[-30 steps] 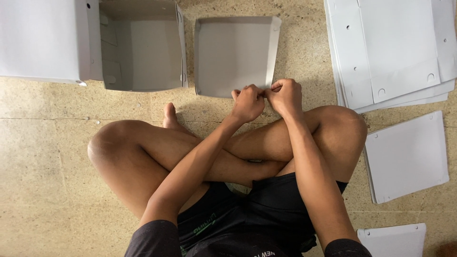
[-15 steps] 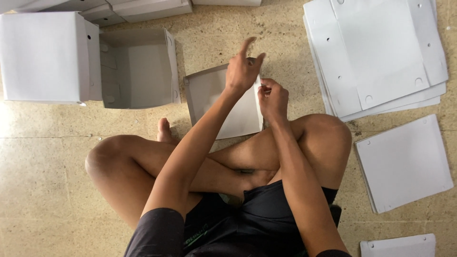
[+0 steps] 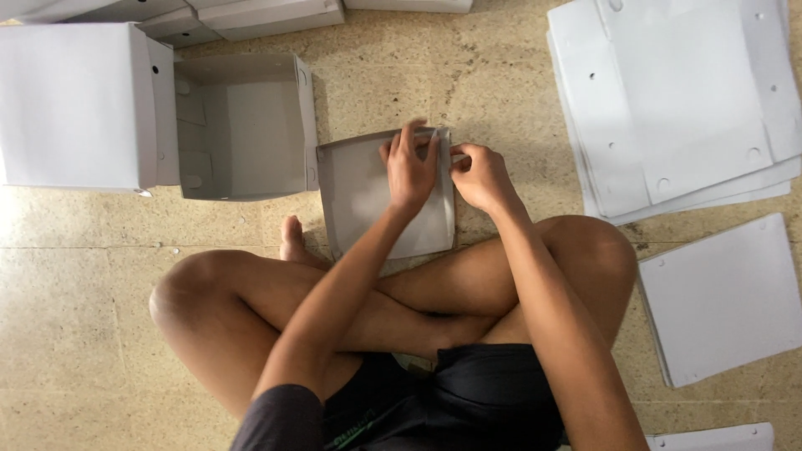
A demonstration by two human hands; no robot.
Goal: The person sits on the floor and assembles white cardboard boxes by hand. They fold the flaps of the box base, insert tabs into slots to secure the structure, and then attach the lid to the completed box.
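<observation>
Resting on the floor (image 3: 501, 92), the tray (image 3: 359, 196) lies under my left hand (image 3: 409, 171), fingers spread flat; my right hand (image 3: 483, 177) pinches its right wall.

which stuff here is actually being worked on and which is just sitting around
In hand:
- shallow white cardboard tray
- left hand, flat on the tray
- right hand, pinching its right wall

Lying about:
- open white box
- closed white box
- stack of flat sheets
- single flat sheet
</observation>
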